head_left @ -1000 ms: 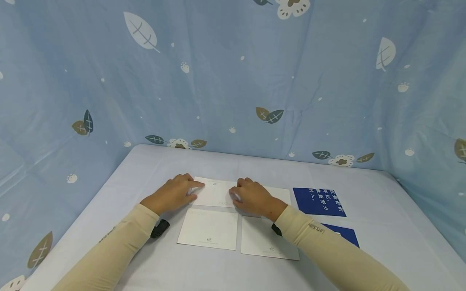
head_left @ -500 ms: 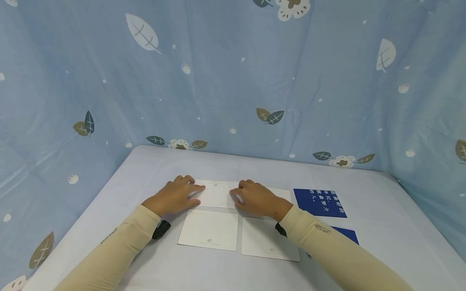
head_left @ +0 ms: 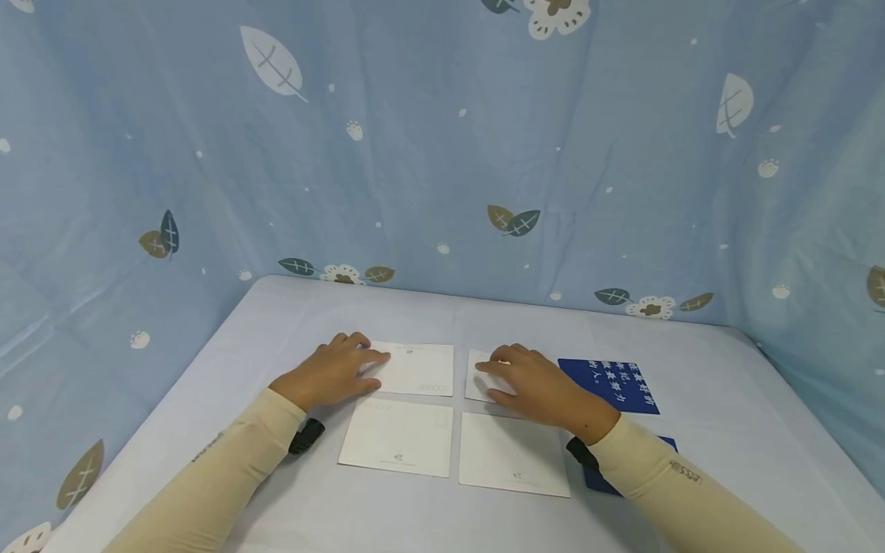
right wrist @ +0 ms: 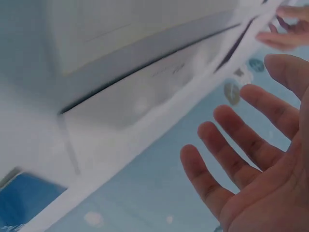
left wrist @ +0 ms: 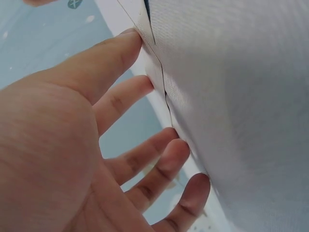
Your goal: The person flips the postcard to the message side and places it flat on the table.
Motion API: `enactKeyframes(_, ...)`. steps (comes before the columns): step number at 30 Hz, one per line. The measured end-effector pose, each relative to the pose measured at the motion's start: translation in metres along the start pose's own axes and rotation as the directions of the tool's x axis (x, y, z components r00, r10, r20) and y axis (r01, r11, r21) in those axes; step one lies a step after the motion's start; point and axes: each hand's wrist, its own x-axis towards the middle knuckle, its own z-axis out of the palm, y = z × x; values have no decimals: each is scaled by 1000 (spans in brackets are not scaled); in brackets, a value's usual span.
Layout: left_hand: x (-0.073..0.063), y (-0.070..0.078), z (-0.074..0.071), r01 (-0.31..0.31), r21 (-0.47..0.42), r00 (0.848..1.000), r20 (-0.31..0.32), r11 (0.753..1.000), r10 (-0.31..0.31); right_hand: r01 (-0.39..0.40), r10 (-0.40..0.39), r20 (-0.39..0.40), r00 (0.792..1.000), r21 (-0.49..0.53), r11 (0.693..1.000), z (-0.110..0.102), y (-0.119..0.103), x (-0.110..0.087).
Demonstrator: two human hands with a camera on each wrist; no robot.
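My left hand (head_left: 335,372) rests at the left end of a white postcard (head_left: 425,372) in the far row, forefinger and thumb touching it, fingers loosely bent. In the left wrist view its fingertips meet the card and the white table surface. My right hand (head_left: 542,392) is over a second white postcard (head_left: 478,388) in the far row, covering most of it. Its fingers are spread and apart from the cards in the right wrist view, with nothing held. Two more white postcards, one at left (head_left: 397,438) and one at right (head_left: 513,453), lie in the near row.
To the right lies a dark blue card (head_left: 608,385) with white writing. Another blue card (head_left: 600,480) is partly hidden under the right forearm. A white cloth covers the table (head_left: 290,507); a patterned blue curtain (head_left: 415,153) stands behind and at the sides.
My right hand has let go of the far left postcard and moved right, over the far right one. A gap between these two cards now shows. The left hand has stayed in place.
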Motion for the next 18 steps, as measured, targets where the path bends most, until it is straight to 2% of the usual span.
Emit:
enactKeyframes(10,3,-3,3,1,-17,1000,-9,1000,-1,-83,84,-119,989,17,996,-7,29,-38)
enactKeyframes(18,2,-3,3,5,-38,1000,-7,999,-5,-182,185,-103,977,39,983,-15,54,-72)
